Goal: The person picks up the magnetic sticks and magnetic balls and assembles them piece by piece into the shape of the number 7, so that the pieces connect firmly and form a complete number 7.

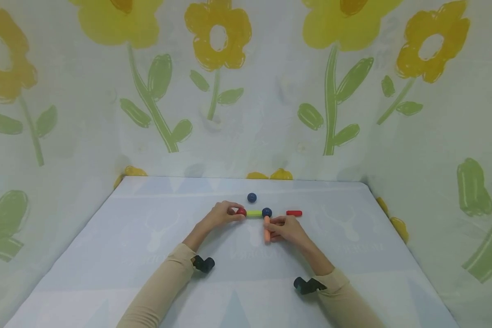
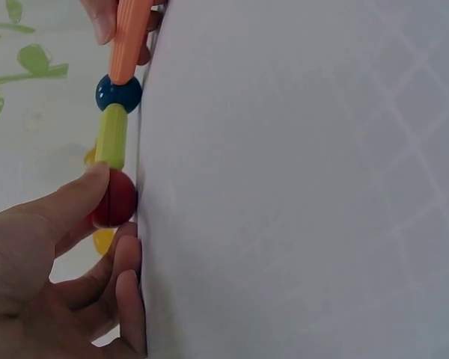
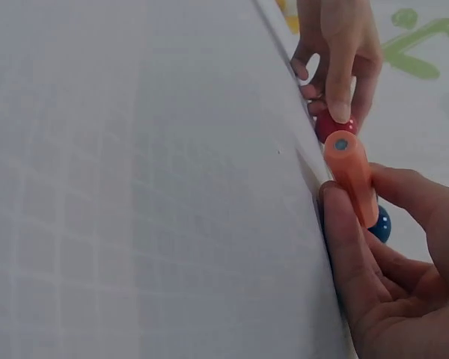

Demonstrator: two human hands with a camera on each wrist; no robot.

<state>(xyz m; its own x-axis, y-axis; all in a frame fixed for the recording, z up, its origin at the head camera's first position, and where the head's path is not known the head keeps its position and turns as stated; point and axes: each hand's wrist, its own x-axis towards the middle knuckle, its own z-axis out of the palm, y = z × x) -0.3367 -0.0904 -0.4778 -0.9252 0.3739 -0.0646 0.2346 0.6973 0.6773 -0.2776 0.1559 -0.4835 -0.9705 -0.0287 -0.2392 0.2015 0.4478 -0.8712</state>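
My left hand [image 1: 222, 213] pinches a red ball [image 2: 117, 198] between thumb and fingers. A yellow-green rod [image 1: 254, 213] joins that ball to a dark blue ball [image 1: 267, 212] on its right. From the blue ball an orange rod [image 1: 267, 232] extends toward the near side of the table. My right hand [image 1: 289, 230] pinches this orange rod between thumb and fingers. In the right wrist view, the orange rod [image 3: 353, 179] shows a small grey metallic disc in its free end. Part of the blue ball [image 3: 382, 224] is hidden there behind the rod and fingers.
A loose dark blue ball [image 1: 252, 197] lies beyond the joined pieces. To the right, past the right hand, is a red rod [image 1: 294, 213]. The pale patterned table [image 1: 180, 273] meets a flower-printed curtain [image 1: 246, 114] at its back and sides.
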